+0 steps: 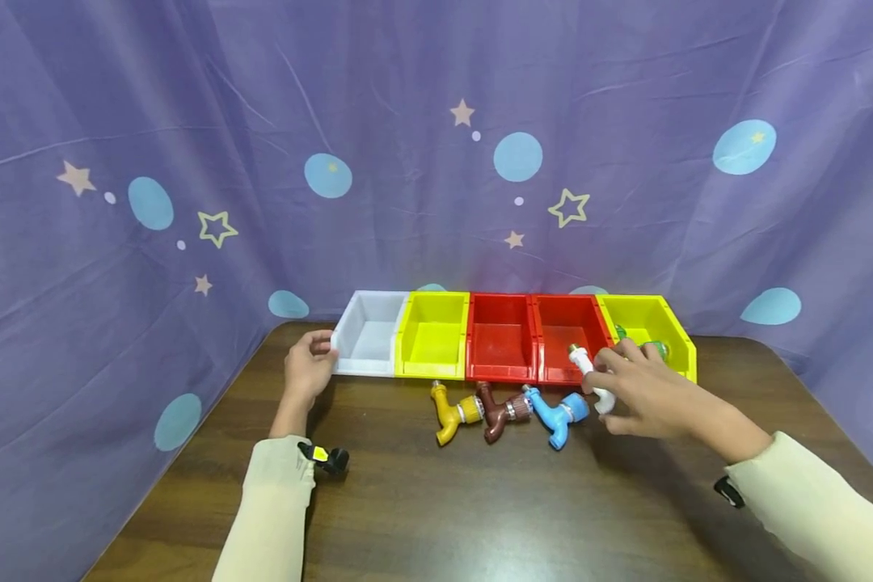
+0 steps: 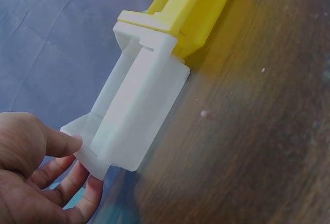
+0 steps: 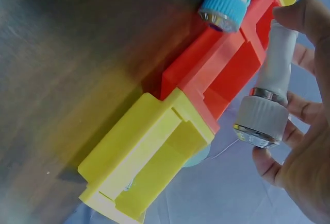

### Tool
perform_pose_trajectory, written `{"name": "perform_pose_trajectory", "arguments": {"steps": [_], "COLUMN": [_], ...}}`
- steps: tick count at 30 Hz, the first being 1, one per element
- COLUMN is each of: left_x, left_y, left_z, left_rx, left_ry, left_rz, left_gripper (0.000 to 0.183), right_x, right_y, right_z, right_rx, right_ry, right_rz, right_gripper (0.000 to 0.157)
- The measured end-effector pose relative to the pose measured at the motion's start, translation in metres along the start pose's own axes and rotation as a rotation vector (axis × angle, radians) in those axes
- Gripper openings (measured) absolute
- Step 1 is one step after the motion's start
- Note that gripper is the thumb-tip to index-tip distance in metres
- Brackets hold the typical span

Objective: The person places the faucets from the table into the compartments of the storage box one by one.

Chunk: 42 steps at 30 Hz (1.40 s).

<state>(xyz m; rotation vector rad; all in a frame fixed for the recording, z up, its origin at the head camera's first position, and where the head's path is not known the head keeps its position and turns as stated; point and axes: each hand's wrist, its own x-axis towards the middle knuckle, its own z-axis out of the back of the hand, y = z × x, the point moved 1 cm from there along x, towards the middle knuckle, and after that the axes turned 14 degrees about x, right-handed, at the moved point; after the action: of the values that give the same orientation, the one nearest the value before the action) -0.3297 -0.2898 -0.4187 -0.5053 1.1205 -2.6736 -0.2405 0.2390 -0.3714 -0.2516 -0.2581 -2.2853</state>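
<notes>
My right hand (image 1: pixel 647 396) holds a white tap (image 3: pixel 276 72) in front of the right-hand bins, thumb at one end and fingers along its far side in the right wrist view. With thumb and fingers, my left hand (image 1: pixel 310 368) pinches the outer wall of the white bin (image 2: pixel 149 95) at the row's left end. On the table just before the bins lie a yellow tap (image 1: pixel 447 416), a brown tap (image 1: pixel 496 419) and a blue tap (image 1: pixel 555 415). Something green (image 1: pixel 655 348), partly hidden by my right hand, sits inside the rightmost yellow bin (image 1: pixel 687 360).
Between the end bins stand another yellow bin (image 1: pixel 429 370) and two red bins, the left red bin (image 1: pixel 500 373) and the right red bin (image 1: pixel 553 377). The row stands along the back of the wooden table (image 1: pixel 436 509). A purple patterned curtain (image 1: pixel 407 121) hangs behind it.
</notes>
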Motion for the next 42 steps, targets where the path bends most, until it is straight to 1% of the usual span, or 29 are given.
{"name": "perform_pose_trajectory", "arguments": {"steps": [4,10,15,17,20,25,30,34,42], "left_x": [0.001,0.002,0.002,0.002,0.002,0.003,0.004,0.003,0.004], "left_y": [0.0,0.001,0.0,0.0,0.001,0.001,0.001,0.002,0.002], "left_z": [-0.001,-0.002,-0.002,-0.002,-0.003,-0.002,-0.002,-0.001,-0.002], "left_rx": [-0.012,-0.012,-0.014,-0.019,-0.017,-0.012,-0.008,-0.007,-0.004], "left_ry": [0.001,0.001,-0.005,-0.005,-0.006,-0.006,-0.004,-0.003,-0.007], "left_rz": [0.004,0.012,-0.001,0.0,-0.001,-0.004,0.001,0.001,-0.003], "left_gripper": [0.037,0.037,0.037,0.037,0.037,0.038,0.037,0.037,0.037], "right_x": [0.011,0.027,0.042,0.048,0.057,0.072,0.084,0.091,0.101], "right_y": [-0.008,-0.016,-0.019,-0.02,-0.021,-0.023,-0.03,-0.038,-0.048], "right_z": [0.0,-0.012,-0.021,-0.024,-0.026,-0.029,-0.032,-0.036,-0.042], "right_rx": [0.016,0.077,0.067,0.056,0.041,0.038,0.052,0.064,0.152], "right_ry": [-0.018,-0.078,-0.119,-0.122,-0.112,-0.067,-0.033,-0.028,0.021], "right_rz": [-0.022,-0.044,-0.028,-0.032,-0.086,-0.215,-0.266,-0.303,-0.423], "right_gripper": [0.044,0.04,0.04,0.038,0.04,0.044,0.047,0.047,0.051]}}
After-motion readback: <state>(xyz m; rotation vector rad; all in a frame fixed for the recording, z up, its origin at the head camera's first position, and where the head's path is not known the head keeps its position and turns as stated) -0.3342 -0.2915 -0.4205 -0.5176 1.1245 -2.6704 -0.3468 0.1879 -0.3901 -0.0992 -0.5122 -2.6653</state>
